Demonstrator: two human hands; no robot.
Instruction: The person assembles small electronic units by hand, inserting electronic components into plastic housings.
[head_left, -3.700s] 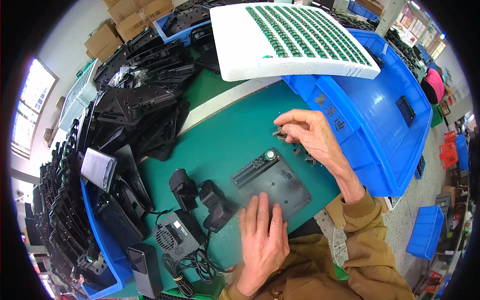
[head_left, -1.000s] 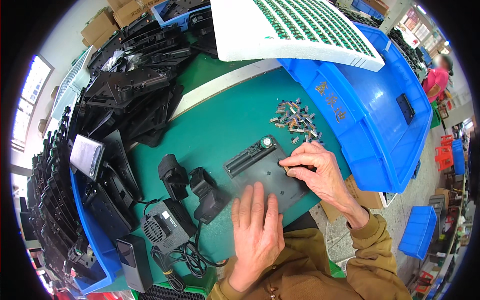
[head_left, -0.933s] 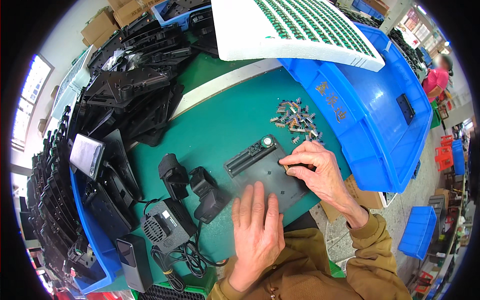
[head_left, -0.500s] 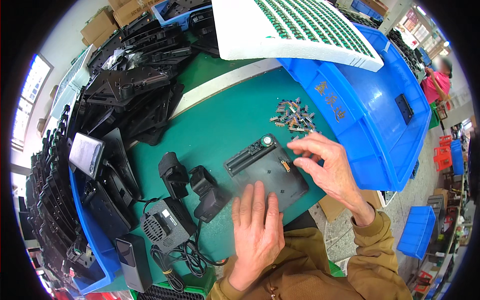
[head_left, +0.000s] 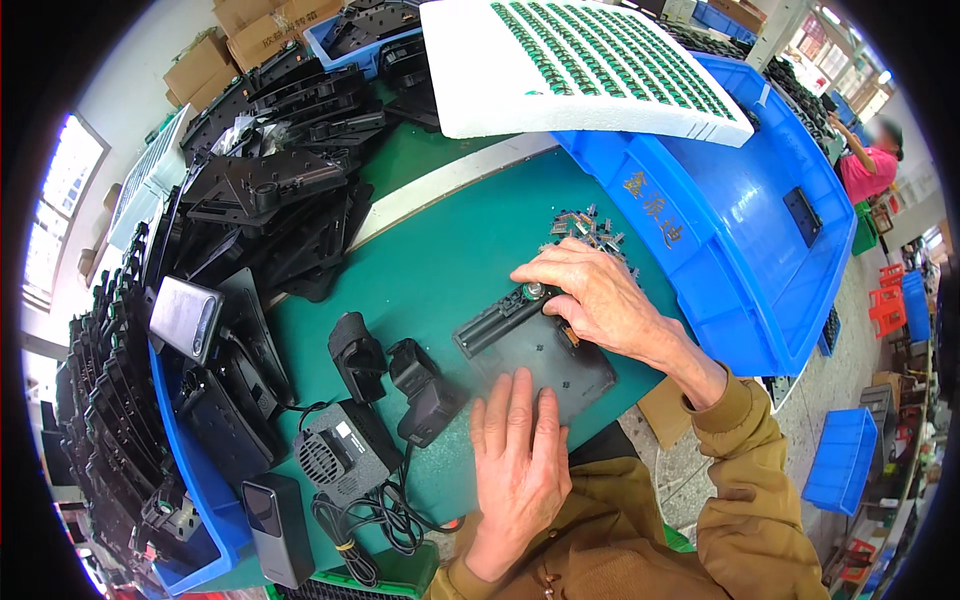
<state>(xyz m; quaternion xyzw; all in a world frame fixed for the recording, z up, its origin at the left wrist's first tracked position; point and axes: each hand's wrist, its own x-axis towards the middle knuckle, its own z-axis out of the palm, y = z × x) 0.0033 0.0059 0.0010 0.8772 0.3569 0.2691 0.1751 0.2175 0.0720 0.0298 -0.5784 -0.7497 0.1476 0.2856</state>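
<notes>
A flat black plastic housing [head_left: 560, 372] lies on the green tabletop in front of me. My left hand [head_left: 520, 460] rests flat with fingers stretched, its fingertips on the housing's near left edge. At the far edge of the housing sits a small round green-and-silver part [head_left: 534, 291]. The thumb and index finger of my right hand [head_left: 610, 305] close around this part from either side. Beside the thumb, a small orange connector piece [head_left: 571, 338] shows partly from under the hand. A pile of small metal-and-green components [head_left: 590, 225] lies behind my right hand, which partly hides it.
A white foam tray [head_left: 480, 90] of small green boards overhangs a blue bin [head_left: 740, 240] at the right. Black housings [head_left: 260, 185] are stacked at the far left. Nearer stand black straps [head_left: 420, 395], a vented device [head_left: 340, 450] with cables, and a power bank [head_left: 278, 530].
My right hand has moved left and in over the housing, closing from above the right edge onto the small round part. The left hand has stayed almost where it was.
</notes>
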